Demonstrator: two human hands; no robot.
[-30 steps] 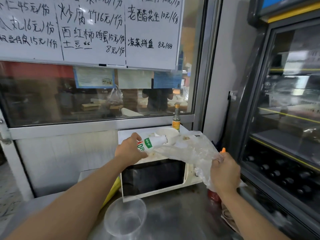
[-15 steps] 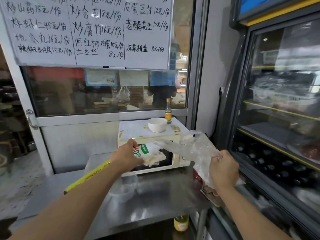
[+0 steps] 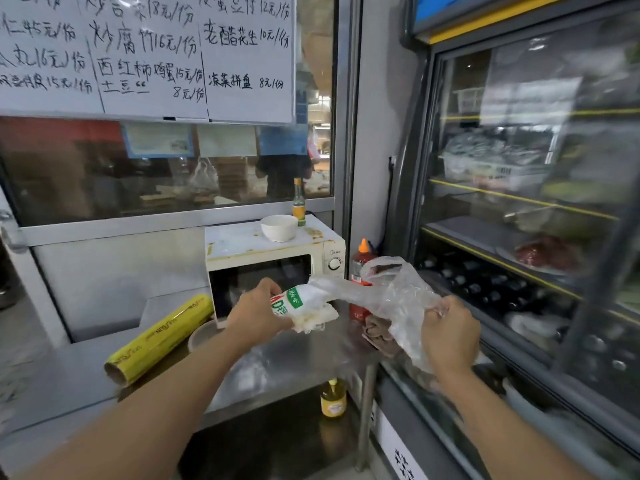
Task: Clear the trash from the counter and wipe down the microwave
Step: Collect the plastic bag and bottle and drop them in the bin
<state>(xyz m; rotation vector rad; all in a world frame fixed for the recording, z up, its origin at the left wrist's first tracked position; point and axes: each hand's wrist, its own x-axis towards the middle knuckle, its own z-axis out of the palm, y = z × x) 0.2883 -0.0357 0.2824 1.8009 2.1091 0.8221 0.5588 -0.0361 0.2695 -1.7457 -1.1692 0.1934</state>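
Observation:
My left hand (image 3: 256,315) grips a small white bottle with a green and red label (image 3: 294,303), together with crumpled white paper under it. My right hand (image 3: 450,336) holds the edge of a clear plastic bag (image 3: 391,292), which stretches between both hands; the bottle's far end sits at the bag's mouth. Behind them stands the white microwave (image 3: 332,251) on the steel counter (image 3: 277,362). Brown stains mark its top, where a white bowl (image 3: 278,227) and a glass bottle with a yellow label (image 3: 299,202) stand.
A yellow roll of cling film (image 3: 159,337) lies on the counter at left, next to a round clear lid (image 3: 202,336). A red sauce bottle (image 3: 360,268) and a brown rag (image 3: 379,336) sit right of the microwave. A glass-door fridge (image 3: 526,202) fills the right side. A yellow jar (image 3: 333,398) stands on the lower shelf.
I have stepped back from the microwave, and both hands came down from its top to in front of its door, still holding the bottle and the bag.

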